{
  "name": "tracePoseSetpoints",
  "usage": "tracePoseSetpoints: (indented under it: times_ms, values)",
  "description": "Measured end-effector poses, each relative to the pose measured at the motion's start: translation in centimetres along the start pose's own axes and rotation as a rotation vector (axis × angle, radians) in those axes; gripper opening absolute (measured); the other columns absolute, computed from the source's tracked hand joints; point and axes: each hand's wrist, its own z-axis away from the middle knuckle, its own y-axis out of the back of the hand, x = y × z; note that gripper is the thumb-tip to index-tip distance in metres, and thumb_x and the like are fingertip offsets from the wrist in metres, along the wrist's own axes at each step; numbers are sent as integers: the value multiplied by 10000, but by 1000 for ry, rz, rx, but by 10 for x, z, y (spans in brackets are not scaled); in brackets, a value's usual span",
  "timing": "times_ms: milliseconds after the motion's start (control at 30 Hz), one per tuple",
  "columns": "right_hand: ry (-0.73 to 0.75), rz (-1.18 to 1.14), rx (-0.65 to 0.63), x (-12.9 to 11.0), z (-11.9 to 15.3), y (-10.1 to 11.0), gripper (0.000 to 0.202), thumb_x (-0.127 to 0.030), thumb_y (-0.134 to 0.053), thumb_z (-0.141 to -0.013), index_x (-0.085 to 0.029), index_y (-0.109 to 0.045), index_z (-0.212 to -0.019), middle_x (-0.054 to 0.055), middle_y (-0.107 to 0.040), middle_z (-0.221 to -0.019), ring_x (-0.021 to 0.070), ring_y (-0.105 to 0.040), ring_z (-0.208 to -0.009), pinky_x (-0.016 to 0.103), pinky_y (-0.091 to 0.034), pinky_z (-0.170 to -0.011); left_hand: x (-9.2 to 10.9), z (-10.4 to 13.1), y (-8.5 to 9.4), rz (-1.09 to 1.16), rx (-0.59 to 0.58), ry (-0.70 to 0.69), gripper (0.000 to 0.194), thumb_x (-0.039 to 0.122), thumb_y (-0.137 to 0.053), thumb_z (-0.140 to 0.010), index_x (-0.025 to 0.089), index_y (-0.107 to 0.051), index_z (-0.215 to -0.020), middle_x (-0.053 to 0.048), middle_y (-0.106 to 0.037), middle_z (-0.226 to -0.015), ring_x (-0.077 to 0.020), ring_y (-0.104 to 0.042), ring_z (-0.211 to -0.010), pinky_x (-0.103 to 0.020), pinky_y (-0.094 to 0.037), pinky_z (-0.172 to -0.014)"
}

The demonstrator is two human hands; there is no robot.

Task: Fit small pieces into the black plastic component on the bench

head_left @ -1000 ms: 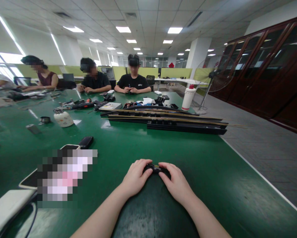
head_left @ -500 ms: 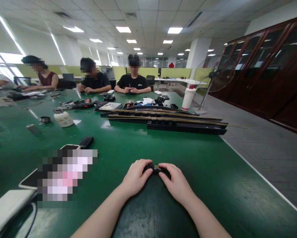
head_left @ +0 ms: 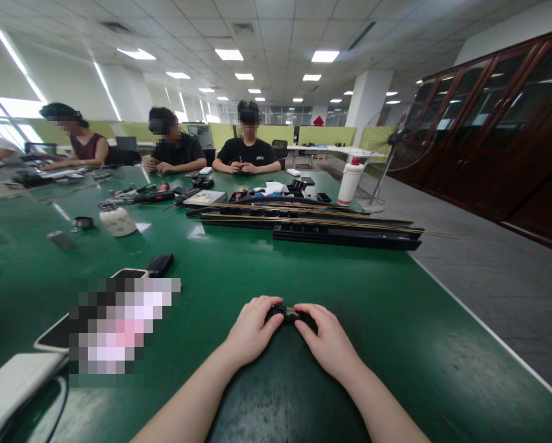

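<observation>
A small dark object lies low over the green table, between my two hands. My left hand grips its left end, the thumb in front and the fingers curled behind. At the right end my right hand closes on it the same way. The middle of the object shows between the fingertips; its ends are hidden by my hands. Its details are too small to make out.
Long black rails with thin rods lie across the table ahead. A white bottle stands behind them. To the left are a phone, a black item, a white device and a jar. Several people sit beyond.
My hands and the dark object have stayed in place. At the far left edge, another person's fingers have drawn partly out of view.
</observation>
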Motion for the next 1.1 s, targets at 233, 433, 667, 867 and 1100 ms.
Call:
tracePoseSetpoints:
  times_ms: [233,433,667,867,1100]
  values:
    - [-3,-1,-3,1,0,0,252,-245,-522,-779,-210,-614,-1011,61,-641,-1056,213,-554,-1011,376,-398,-922,0,-1,0,-4,-4,-2,270,299,-454,-846,220,-522,-1096,-36,-587,-1057,-187,-510,-984,-357,-402,-868]
    - [-7,-3,0,1,0,0,251,-247,-522,-777,-215,-615,-1008,62,-644,-1052,218,-554,-1013,387,-399,-922,0,0,0,-6,0,-5,272,302,-453,-844,220,-523,-1094,-39,-588,-1060,-189,-514,-985,-356,-406,-865]
    - [-5,0,3,1,0,0,258,-245,-525,-774,-211,-611,-1015,63,-642,-1058,213,-557,-1013,379,-404,-923,0,0,0,-4,1,-10,268,297,-455,-842,225,-522,-1091,-38,-587,-1060,-189,-513,-987,-360,-406,-869]
    - [-16,4,0,0,0,-1,318,-276,-563,-746,-217,-597,-1056,62,-635,-1088,221,-548,-1040,392,-394,-942,0,0,0,1,1,-10,270,310,-451,-847,224,-518,-1094,-42,-587,-1057,-195,-512,-987,-368,-404,-867]
    - [-7,-24,9,-1,1,0,362,-306,-580,-736,-222,-591,-1087,68,-633,-1105,230,-552,-1047,410,-393,-948,1,1,0,10,5,-12,331,297,-551,-778,232,-517,-1101,-39,-589,-1062,-200,-518,-989,-362,-406,-864]
